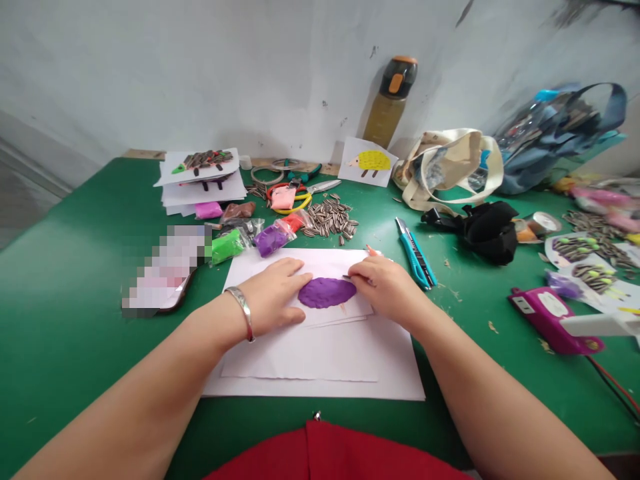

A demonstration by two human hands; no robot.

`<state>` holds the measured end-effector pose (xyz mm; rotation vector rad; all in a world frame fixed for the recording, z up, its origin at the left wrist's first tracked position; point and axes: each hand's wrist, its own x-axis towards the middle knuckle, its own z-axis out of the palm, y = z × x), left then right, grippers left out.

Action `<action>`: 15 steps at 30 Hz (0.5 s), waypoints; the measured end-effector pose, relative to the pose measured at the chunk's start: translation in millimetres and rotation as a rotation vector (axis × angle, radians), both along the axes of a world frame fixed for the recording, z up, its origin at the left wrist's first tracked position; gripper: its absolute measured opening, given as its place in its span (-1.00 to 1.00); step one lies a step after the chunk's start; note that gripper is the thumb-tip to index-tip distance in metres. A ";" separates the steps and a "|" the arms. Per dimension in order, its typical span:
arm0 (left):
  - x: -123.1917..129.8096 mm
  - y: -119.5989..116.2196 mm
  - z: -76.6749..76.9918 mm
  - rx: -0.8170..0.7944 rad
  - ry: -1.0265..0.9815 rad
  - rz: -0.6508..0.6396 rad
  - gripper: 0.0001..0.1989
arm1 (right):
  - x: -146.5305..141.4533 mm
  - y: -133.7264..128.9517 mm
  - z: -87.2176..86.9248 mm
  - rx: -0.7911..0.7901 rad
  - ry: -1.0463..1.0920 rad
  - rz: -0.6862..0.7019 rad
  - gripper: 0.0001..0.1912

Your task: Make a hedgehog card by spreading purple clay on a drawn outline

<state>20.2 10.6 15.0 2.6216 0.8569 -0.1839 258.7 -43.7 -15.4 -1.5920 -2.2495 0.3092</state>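
Note:
A flat purple clay oval [327,293] lies on a small white paper on top of larger white sheets [320,353]. My left hand [273,297] rests on the paper with its fingers apart, thumb and fingertips at the oval's left edge. At the oval's upper right, my right hand [383,283] is closed in a pinch on a small dark piece [347,277], too small to name. A few thin brown marks show on the paper below the oval's right part.
Behind the paper are clay packets [273,239], sunflower seeds [330,219] and scissors [323,187]. A phone [167,270] lies left, a blue cutter [416,255] right. Farther right are a black strap item [485,233] and a purple device [553,320]. A bottle [387,100] leans on the wall.

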 end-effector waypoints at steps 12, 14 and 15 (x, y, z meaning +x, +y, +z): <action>-1.2 0.3 -1.3 0.017 -0.014 -0.002 -0.47 | 0.2 -4.5 8.3 -0.032 -0.024 -0.094 -0.74; -1.1 0.3 -1.3 0.023 -0.017 -0.007 -0.49 | -1.6 -5.2 10.1 -0.036 -0.036 -0.065 -0.74; -1.1 0.3 -1.5 0.026 -0.022 -0.008 -0.51 | -2.7 -5.6 11.1 -0.038 -0.042 -0.040 -0.74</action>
